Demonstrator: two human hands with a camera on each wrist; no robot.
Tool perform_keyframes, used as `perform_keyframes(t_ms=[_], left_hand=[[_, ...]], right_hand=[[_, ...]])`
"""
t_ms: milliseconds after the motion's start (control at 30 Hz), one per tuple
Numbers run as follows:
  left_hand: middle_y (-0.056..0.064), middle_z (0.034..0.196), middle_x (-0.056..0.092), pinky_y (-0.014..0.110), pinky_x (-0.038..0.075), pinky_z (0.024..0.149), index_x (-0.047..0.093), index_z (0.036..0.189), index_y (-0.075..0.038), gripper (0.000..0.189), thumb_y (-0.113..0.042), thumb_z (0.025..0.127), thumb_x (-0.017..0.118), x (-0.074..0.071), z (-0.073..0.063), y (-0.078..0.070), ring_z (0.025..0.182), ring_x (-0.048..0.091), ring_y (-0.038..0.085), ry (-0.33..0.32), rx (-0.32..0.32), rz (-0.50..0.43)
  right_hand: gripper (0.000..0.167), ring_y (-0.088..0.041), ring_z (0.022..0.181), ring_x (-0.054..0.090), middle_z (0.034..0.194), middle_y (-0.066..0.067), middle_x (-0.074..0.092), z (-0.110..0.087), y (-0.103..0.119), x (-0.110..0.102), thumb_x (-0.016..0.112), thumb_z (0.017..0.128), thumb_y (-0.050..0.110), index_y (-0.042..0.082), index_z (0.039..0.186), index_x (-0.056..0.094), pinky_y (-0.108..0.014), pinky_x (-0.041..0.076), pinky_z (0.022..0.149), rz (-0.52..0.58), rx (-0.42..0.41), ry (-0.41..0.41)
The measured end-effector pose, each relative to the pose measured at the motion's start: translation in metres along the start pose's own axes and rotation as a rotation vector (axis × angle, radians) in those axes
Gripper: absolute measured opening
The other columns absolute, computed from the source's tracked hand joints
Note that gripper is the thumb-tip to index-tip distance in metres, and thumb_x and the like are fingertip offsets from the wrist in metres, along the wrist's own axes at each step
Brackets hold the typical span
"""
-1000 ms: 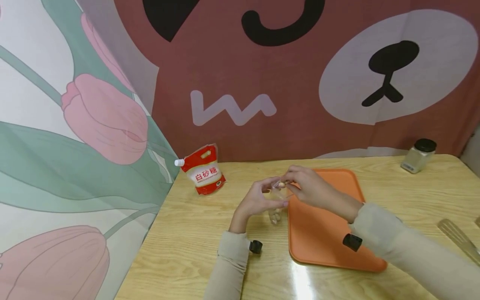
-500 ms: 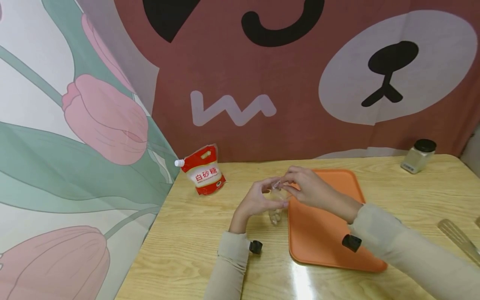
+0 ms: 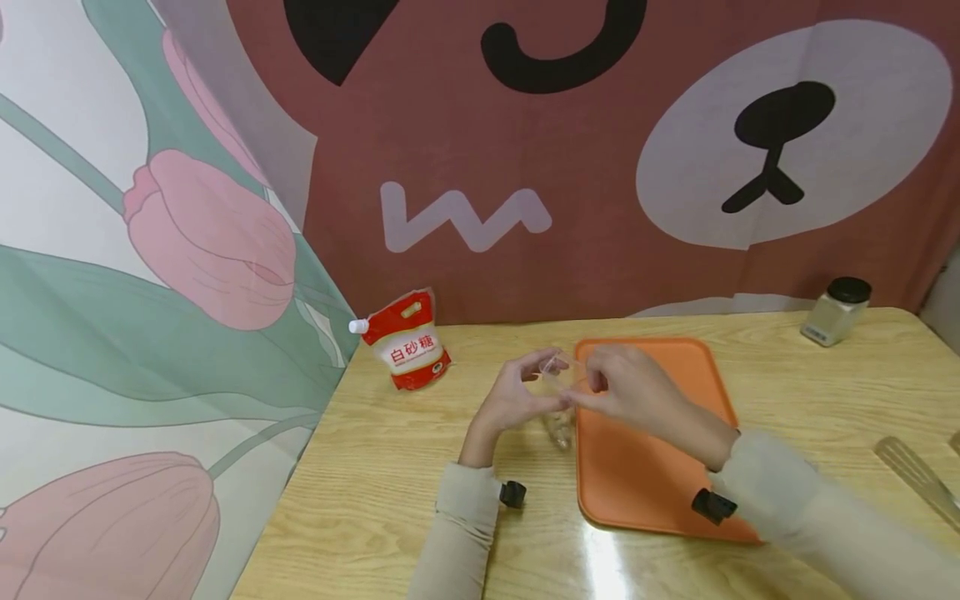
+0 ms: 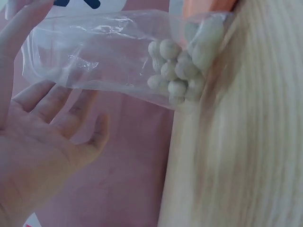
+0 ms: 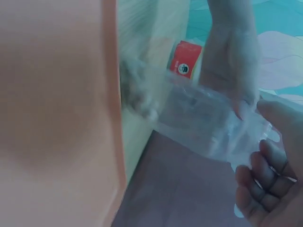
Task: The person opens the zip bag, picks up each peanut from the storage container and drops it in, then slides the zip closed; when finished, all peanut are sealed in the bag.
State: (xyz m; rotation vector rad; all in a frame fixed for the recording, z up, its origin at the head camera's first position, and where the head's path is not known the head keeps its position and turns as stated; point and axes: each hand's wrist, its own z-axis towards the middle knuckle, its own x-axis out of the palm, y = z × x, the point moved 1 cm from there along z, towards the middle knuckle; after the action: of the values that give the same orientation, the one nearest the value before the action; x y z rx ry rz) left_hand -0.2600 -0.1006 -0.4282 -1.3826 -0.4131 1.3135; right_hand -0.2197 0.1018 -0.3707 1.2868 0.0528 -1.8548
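Note:
A clear plastic bag (image 4: 109, 52) hangs upright between both hands at the tray's left edge, close over the table. Several peanuts in the shell (image 4: 180, 71) fill its bottom. The left hand (image 3: 517, 396) holds the bag near its mouth, thumb and index finger spread in a C shape; the other fingers (image 4: 57, 104) lie along the plastic in the left wrist view. The right hand (image 3: 630, 387) grips the opposite side of the rim, its thumb (image 5: 279, 113) and curled fingers at the mouth in the right wrist view. The peanuts are blurred there.
An orange tray (image 3: 637, 467) lies under the right forearm on the wooden table (image 3: 360, 492). A red bag of white sugar (image 3: 408, 342) stands at the back left, and a black-lidded jar (image 3: 836, 312) at the back right. A slotted spatula (image 3: 915, 475) lies at the right.
The right hand pinched a peanut at the bag's mouth a second ago; it no longer shows there. That hand now draws the rim rightward, and the bag's bottom has swung slightly right.

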Motion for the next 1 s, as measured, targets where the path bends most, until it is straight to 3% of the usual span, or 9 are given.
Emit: perform_keyframes(t_ms=[167,333,533,600,733,900,1000], left_hand=[[0.005,0.121,0.069,0.051,0.043,0.098,0.055,0.141,-0.009,0.065,-0.021,0.082,0.082,0.001,-0.001,-0.01,0.115,0.057,0.013,-0.112,0.065,0.022],[0.003,0.117,0.07,0.052,0.043,0.096,0.06,0.135,-0.01,0.059,-0.022,0.082,0.084,-0.002,-0.001,-0.023,0.112,0.06,0.013,-0.231,0.121,-0.001],[0.02,0.108,0.07,0.046,0.049,0.09,0.067,0.12,0.001,0.027,-0.004,0.093,0.069,-0.008,-0.001,-0.031,0.101,0.065,0.018,-0.324,0.179,-0.212],[0.024,0.104,0.069,0.041,0.05,0.086,0.068,0.111,0.006,0.018,0.001,0.094,0.066,-0.01,-0.001,-0.033,0.096,0.064,0.017,-0.343,0.204,-0.258],[0.025,0.098,0.066,0.034,0.049,0.082,0.067,0.097,0.011,0.007,0.006,0.093,0.064,-0.01,-0.001,-0.037,0.089,0.061,0.012,-0.357,0.232,-0.263],[0.029,0.094,0.063,0.041,0.048,0.082,0.064,0.094,0.016,0.008,0.009,0.093,0.062,-0.01,-0.005,-0.052,0.087,0.06,0.01,-0.355,0.258,-0.262],[0.031,0.092,0.062,0.037,0.048,0.082,0.063,0.093,0.017,0.008,0.01,0.093,0.062,-0.011,-0.01,-0.067,0.086,0.06,0.01,-0.358,0.27,-0.268]], right_hand=[[0.019,-0.01,0.062,0.054,0.073,0.006,0.06,-0.004,0.001,0.007,0.079,0.087,0.026,0.015,0.076,0.068,-0.029,0.045,0.056,-0.009,0.041,-0.059],[0.006,-0.017,0.072,0.062,0.082,0.002,0.063,-0.004,0.002,0.002,0.071,0.091,0.013,0.009,0.088,0.075,-0.032,0.049,0.06,0.037,0.035,-0.165],[0.006,-0.014,0.073,0.059,0.083,0.002,0.064,-0.008,0.0,-0.016,0.07,0.092,0.007,0.008,0.09,0.075,-0.036,0.049,0.064,0.093,0.049,-0.28],[0.007,-0.013,0.073,0.058,0.083,0.003,0.064,-0.009,-0.001,-0.021,0.07,0.092,0.006,0.009,0.09,0.075,-0.035,0.049,0.066,0.112,0.051,-0.293],[0.008,-0.012,0.075,0.058,0.085,0.004,0.066,-0.013,-0.005,-0.03,0.069,0.093,0.007,0.01,0.09,0.075,-0.032,0.048,0.065,0.138,0.046,-0.283],[0.009,-0.014,0.079,0.061,0.091,0.001,0.068,-0.018,-0.01,-0.038,0.068,0.095,0.006,0.009,0.092,0.076,-0.031,0.047,0.066,0.157,0.04,-0.287],[0.008,-0.015,0.08,0.061,0.091,-0.001,0.068,-0.019,-0.011,-0.041,0.069,0.093,0.005,0.009,0.093,0.077,-0.029,0.046,0.067,0.156,0.022,-0.305]])
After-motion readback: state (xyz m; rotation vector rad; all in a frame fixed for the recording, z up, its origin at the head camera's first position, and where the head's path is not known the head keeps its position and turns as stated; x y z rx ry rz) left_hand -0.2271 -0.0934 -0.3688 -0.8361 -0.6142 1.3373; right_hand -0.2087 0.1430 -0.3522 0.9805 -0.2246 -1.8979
